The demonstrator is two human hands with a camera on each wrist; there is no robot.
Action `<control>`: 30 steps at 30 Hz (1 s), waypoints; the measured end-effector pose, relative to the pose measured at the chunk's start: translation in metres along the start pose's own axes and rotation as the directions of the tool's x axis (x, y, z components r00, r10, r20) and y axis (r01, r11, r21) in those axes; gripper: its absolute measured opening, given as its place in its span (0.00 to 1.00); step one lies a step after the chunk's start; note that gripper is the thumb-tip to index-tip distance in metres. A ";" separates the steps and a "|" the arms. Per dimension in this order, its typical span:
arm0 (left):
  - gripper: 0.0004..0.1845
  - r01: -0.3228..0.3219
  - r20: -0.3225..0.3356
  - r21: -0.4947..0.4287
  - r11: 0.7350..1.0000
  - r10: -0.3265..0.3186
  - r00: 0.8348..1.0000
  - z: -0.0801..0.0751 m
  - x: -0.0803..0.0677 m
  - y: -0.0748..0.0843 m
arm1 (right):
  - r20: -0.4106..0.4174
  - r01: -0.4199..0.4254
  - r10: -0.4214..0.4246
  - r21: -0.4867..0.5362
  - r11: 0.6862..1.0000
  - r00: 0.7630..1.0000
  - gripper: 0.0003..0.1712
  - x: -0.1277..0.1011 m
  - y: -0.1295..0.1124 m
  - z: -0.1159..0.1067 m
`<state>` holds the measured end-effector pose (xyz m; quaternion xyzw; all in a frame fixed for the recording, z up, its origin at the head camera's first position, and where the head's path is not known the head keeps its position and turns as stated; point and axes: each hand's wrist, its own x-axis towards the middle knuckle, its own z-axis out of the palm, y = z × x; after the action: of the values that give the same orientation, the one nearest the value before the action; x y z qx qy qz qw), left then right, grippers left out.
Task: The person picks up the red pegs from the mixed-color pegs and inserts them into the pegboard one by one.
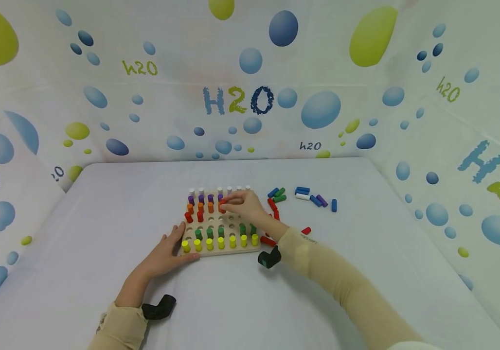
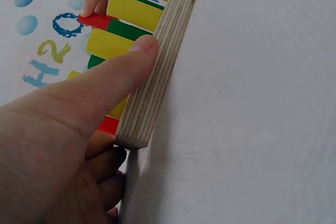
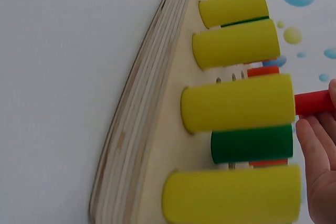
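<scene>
A wooden pegboard point(image 1: 228, 251) stands on the white-covered table, with rows of yellow, green, red, orange, purple and white pegs. My left hand point(image 1: 160, 257) holds its front left corner, thumb along the front edge and fingers against the left side. In the left wrist view, the thumb point(image 2: 113, 74) lies against the layered edge beside the yellow pegs. Above the board, my right hand point(image 1: 247, 208) pinches a red peg point(image 3: 313, 102) between thumb and fingers. Two red pegs point(image 1: 200, 217) stand at the left of their row, with bare holes to their right.
Loose red pegs point(image 1: 268, 241) lie right of the board, partly behind the right forearm. Farther back are loose green pegs point(image 1: 279, 198), blue pegs point(image 1: 334, 205), a white peg point(image 1: 302, 197) and a purple peg point(image 1: 322, 200). A patterned sheet hangs behind the table.
</scene>
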<state>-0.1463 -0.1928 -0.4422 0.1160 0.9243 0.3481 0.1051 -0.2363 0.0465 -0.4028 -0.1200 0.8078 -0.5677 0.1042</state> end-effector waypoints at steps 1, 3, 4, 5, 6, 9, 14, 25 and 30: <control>0.55 0.000 0.001 -0.001 1.000 0.000 1.000 0.000 0.000 0.000 | 0.002 0.004 -0.004 0.000 1.000 1.000 0.14 0.000 0.000 0.002; 0.55 -0.001 0.003 -0.002 1.000 0.001 1.000 0.001 0.000 0.000 | 0.004 0.003 -0.003 0.001 1.000 1.000 0.14 0.002 0.000 0.006; 0.55 -0.001 0.002 -0.001 1.000 0.001 1.000 0.001 0.000 -0.001 | 0.004 0.001 -0.001 0.001 1.000 1.000 0.14 0.002 -0.001 0.008; 0.55 -0.002 0.004 -0.001 1.000 0.002 1.000 0.001 0.000 -0.001 | 0.006 0.000 0.000 0.000 1.000 1.000 0.14 0.003 0.000 0.010; 0.55 0.000 0.003 0.001 1.000 0.000 1.000 0.001 0.000 -0.001 | 0.008 -0.002 0.002 -0.001 1.000 1.000 0.14 0.003 -0.001 0.012; 0.55 -0.001 0.002 0.002 1.000 0.001 1.000 0.001 0.000 -0.002 | 0.012 -0.004 0.004 -0.018 1.000 1.000 0.14 0.003 -0.002 0.017; 0.55 0.009 0.004 0.003 1.000 -0.009 1.000 0.001 -0.001 -0.001 | 0.017 -0.002 0.003 -0.028 1.000 1.000 0.13 0.005 -0.003 0.023; 0.54 -0.002 0.006 -0.009 1.000 0.002 1.000 0.000 -0.002 0.001 | 0.032 -0.008 0.009 -0.045 0.999 0.999 0.13 0.014 0.002 0.031; 0.55 -0.006 0.001 -0.003 1.000 0.006 1.000 0.001 -0.001 -0.001 | 0.028 -0.026 0.028 -0.066 0.997 0.999 0.11 0.016 0.004 0.034</control>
<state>-0.1454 -0.1934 -0.4438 0.1187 0.9234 0.3498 0.1045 -0.2412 0.0126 -0.4189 -0.1207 0.8260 -0.5375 0.1192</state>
